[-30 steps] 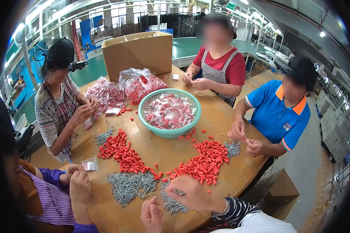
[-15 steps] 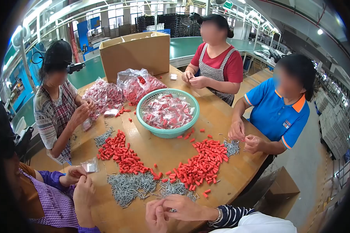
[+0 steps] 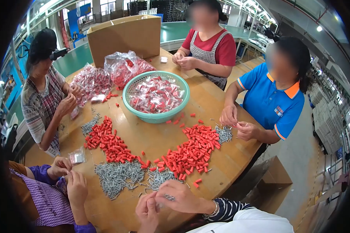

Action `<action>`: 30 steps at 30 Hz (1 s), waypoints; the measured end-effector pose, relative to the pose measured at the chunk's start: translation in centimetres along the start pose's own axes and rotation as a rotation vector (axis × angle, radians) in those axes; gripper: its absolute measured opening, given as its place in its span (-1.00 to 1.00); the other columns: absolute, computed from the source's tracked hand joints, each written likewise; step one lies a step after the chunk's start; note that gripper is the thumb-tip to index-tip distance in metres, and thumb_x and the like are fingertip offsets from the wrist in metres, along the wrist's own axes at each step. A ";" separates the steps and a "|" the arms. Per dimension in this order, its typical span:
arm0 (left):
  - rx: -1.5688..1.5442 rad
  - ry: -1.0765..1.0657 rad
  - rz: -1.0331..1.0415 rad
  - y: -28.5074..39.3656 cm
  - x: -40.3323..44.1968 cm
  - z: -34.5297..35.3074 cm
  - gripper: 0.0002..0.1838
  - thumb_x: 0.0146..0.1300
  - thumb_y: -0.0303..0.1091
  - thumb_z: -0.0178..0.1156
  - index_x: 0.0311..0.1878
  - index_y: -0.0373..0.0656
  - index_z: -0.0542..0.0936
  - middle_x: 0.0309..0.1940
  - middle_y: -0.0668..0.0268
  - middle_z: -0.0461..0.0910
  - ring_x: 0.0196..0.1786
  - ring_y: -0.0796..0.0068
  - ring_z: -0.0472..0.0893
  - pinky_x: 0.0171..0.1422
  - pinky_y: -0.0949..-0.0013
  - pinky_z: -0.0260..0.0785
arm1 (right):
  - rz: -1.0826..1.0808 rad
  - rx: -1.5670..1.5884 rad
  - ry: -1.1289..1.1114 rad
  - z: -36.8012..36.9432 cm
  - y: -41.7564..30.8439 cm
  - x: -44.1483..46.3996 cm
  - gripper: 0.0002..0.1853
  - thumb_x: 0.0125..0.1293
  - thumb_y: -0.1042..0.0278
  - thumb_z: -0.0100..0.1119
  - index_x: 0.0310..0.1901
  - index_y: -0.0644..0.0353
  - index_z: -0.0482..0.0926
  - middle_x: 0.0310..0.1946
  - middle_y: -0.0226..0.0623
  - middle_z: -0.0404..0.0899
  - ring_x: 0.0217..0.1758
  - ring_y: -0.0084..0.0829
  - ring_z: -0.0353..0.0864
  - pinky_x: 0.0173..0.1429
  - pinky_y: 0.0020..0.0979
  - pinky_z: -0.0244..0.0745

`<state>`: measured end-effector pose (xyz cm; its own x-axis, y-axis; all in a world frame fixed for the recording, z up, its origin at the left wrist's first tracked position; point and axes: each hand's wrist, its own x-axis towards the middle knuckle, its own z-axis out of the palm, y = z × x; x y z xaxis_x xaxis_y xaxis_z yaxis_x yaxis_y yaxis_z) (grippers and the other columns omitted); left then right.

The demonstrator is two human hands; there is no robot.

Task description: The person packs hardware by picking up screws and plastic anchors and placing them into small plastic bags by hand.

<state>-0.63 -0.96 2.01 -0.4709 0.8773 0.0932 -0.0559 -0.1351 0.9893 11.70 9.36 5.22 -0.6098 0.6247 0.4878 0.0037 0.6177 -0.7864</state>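
Note:
At the bottom centre, my left hand is closed, its thumb and fingers pinching what looks like a small clear bag. My right hand touches that bag from the right, fingers curled round several small metal screws. Just beyond it lies a small pile of grey screws. A larger screw pile is to the left. Red plastic plugs form two heaps, one on the right and one on the left. Two loose red plugs lie near my right hand.
A green basket of filled bags stands mid-table. Behind it are bagged plugs and a cardboard box. Several co-workers sit or stand around, one in purple sleeves close at left. An open carton is at lower right.
My right hand went from the screw pile to my left hand, then rose slightly and opened a small gap between them. The view shifted, moving the table contents left and up.

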 end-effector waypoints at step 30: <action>0.134 -0.077 0.071 0.9 1.1 -0.8 -0.87 0.11 -0.62 0.41 -0.25 -0.31 0.70 -0.30 0.30 0.58 -0.31 0.60 0.55 -0.26 0.56 0.38 | 0.337 0.214 -0.064 -1.1 0.5 -1.3 -0.80 0.30 0.54 0.25 -0.04 0.26 0.57 -0.26 -0.26 0.63 -0.16 -0.43 0.64 -0.04 -0.41 0.52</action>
<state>-1.88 -0.42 2.90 -0.4003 0.9011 0.1665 0.0954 -0.1397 0.9856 13.38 9.44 4.60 -0.6510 0.7399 0.1693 0.0511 0.2653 -0.9628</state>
